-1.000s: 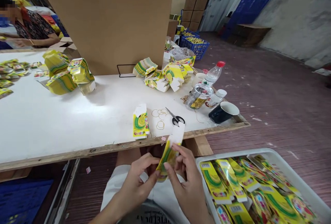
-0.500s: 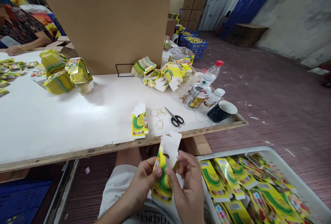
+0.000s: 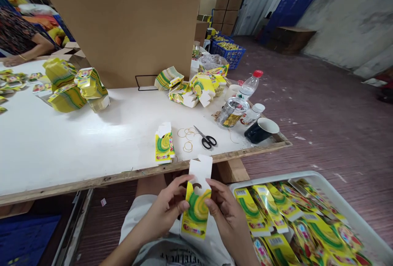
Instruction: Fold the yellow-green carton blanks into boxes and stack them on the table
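Note:
A yellow and green printed cardboard box is held upright over my lap, its white top flap standing up. The printed front faces me. My left hand grips its left edge between thumb and fingers. On the opposite edge, my right hand pinches the box near the top. Just beyond, on the table, lies a flattened stack of similar boxes. Beside that stack are several rubber bands and black-handled scissors.
A white tray of filled-looking yellow boxes stands at my right. Along the table's right end are a dark cup, a jar and bottles. Bundled cartons lie behind. A tall cardboard sheet blocks the far side; a person's arm shows left.
The box has turned so its printed front faces me and looks squarer. My hands have moved to its two side edges, the right fingers now closer against it.

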Demonstrator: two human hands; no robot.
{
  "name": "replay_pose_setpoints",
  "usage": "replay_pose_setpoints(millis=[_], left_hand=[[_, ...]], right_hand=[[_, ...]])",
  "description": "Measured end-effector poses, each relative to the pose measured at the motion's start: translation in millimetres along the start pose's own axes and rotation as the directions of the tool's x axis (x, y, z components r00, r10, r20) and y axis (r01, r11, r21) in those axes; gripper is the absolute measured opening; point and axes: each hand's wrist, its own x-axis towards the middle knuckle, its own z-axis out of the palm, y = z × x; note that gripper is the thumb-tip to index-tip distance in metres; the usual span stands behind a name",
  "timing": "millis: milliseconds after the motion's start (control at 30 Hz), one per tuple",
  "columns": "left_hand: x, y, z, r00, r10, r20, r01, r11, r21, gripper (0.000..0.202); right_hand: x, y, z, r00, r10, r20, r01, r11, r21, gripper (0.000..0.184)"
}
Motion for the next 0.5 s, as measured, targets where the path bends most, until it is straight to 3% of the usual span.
replay_pose_setpoints(millis=[67, 167, 333, 400, 500], left_hand=[[-2.0, 1.5, -2.9, 0.995, -0.061, 0.078, 0.069, 0.993, -0.098, 0.04], [-3.7, -0.4, -2.7, 0.984, -0.116, 0.135, 0.142, 0.97, -0.198, 0.036], [-0.2, 0.3, -0.3, 0.992, -0.094, 0.087, 0.107, 0.98, -0.165, 0.069], [1.9, 1.2, -0.9, 0.993, -0.103, 0.06, 0.109, 0.989, -0.105, 0.06], [3.7, -0.2, -1.6, 0.995, -0.055, -0.081, 0.06, 0.997, 0.054, 0.043]], right_hand=[[1.7, -4.4, -6.6, 0.995, -0.002, 0.103, 0.007, 0.999, -0.051, 0.02], [4.3, -11.8, -9.1, 0.987, -0.042, 0.153, 0.057, 0.994, -0.097, 0.031], [6.8, -10.2, -2.0, 0.996, -0.073, -0.049, 0.069, 0.995, -0.068, 0.02], [8.2, -8.2, -2.7, 0.992, -0.078, -0.102, 0.07, 0.994, -0.089, 0.024], [10.3, -8.9, -8.6, 0.982, -0.174, -0.071, 0.161, 0.975, -0.154, 0.034]])
